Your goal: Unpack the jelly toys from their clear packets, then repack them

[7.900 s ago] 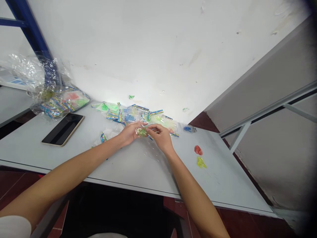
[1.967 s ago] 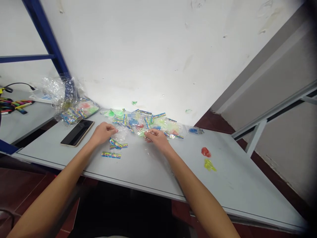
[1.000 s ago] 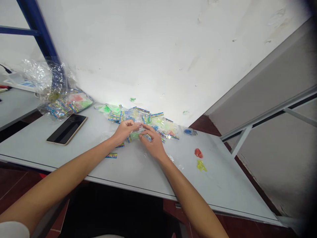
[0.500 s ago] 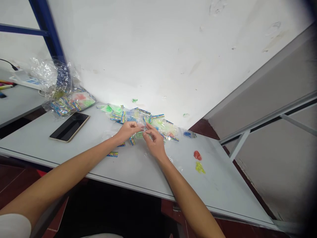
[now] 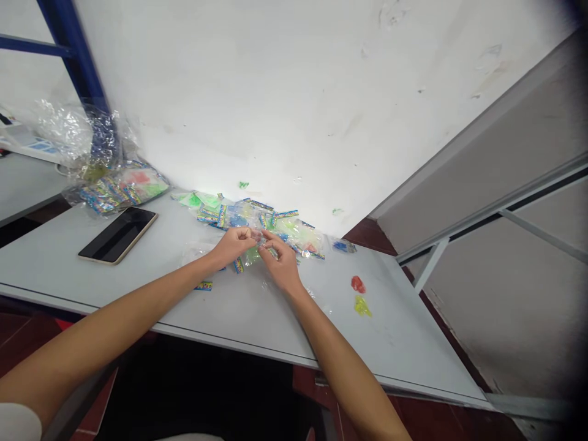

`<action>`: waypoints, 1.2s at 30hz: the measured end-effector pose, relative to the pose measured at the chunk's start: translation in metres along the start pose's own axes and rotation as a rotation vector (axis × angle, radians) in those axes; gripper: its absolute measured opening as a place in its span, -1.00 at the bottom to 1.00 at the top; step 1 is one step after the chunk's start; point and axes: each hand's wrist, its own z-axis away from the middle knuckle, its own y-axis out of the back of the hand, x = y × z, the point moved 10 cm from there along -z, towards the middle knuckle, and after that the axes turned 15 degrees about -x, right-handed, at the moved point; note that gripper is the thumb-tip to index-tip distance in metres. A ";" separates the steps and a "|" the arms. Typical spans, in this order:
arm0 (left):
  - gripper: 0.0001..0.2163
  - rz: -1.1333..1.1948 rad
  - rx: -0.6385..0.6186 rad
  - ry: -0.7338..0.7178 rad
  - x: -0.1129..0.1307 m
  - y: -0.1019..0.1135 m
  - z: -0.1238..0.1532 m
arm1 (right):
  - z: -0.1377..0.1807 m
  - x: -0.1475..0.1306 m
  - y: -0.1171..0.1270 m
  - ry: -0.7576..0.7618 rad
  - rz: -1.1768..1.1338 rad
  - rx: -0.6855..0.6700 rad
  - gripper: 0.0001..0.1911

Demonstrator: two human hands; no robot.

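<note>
My left hand (image 5: pixel 235 245) and my right hand (image 5: pixel 281 263) meet over the middle of the table, fingertips closed in pinches. Between them is a small clear plastic packet (image 5: pixel 252 256) with something pale green in it; its top edge is hidden by my fingers. Just behind lies a heap of similar packets (image 5: pixel 239 214) with bright printed strips, holding blue, green and red pieces. A loose printed strip (image 5: pixel 238 265) lies below my left hand, and another strip (image 5: pixel 203 286) is nearer the front edge.
A phone (image 5: pixel 118 236) lies at the left. Beyond it a large clear bag (image 5: pixel 117 184) of packets leans by a blue post (image 5: pixel 85 67). On the right of the table (image 5: pixel 321 343) are a red piece (image 5: pixel 358 284), a yellow piece (image 5: pixel 362 305) and a blue packet (image 5: pixel 344 245). A white wall stands behind.
The view has swung slightly right, so everything sits a little further left. The green packet between my fingers now hangs lower and more upright. Both hands keep their pinches.
</note>
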 end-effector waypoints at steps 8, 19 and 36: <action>-0.71 0.191 -0.035 -0.050 0.007 -0.006 0.004 | 0.000 -0.001 -0.002 -0.022 -0.006 -0.011 -0.84; -0.67 0.461 0.148 0.032 -0.005 0.006 0.008 | -0.002 -0.001 -0.002 0.003 -0.071 -0.017 -0.86; -0.70 0.531 0.077 0.059 0.002 0.004 0.008 | 0.000 -0.002 0.004 -0.014 -0.140 0.023 -0.86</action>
